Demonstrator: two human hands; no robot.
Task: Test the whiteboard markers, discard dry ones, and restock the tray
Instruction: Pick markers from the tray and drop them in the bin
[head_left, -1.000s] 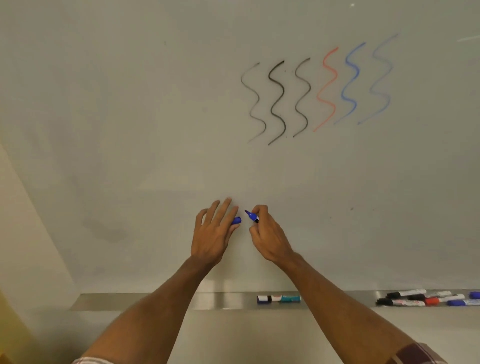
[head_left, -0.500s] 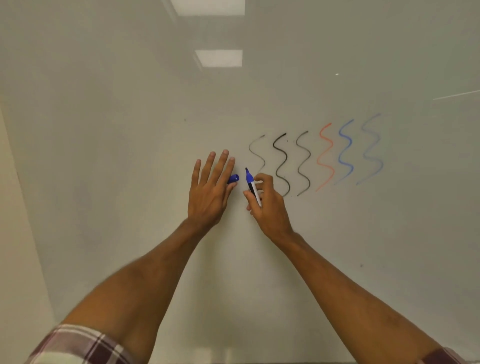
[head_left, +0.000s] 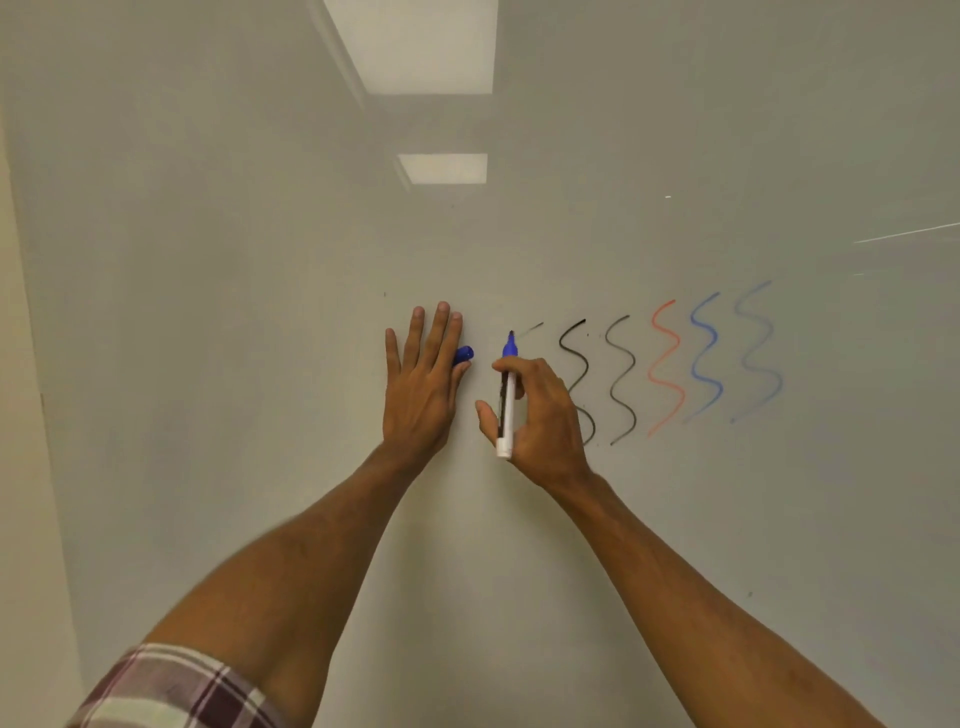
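Now the person is in the testing step. The right hand (head_left: 540, 421) grips a marker (head_left: 510, 410) with a white body and a blue nose, fingers curled round it. Its tip points to 12 o'clock, at or just off the whiteboard (head_left: 208, 312); I cannot tell if it touches. The left hand (head_left: 421, 395) lies flat on the board at 9 o'clock from the marker. Its fingers are straight, and its thumb seems to pinch the blue cap (head_left: 465, 355) against the first finger. At 3 o'clock from the marker is a row of wavy lines (head_left: 621, 379): a faint grey one partly hidden, two black, one red, one strong blue, one pale blue. The tray is not in view.

I think the next move is to press the tip down and draw one more squiggle. The bare gap between the hands is small, so the stroke must stay narrow. A bold line means keep; a weak one means throw away. Then the cap goes back on.
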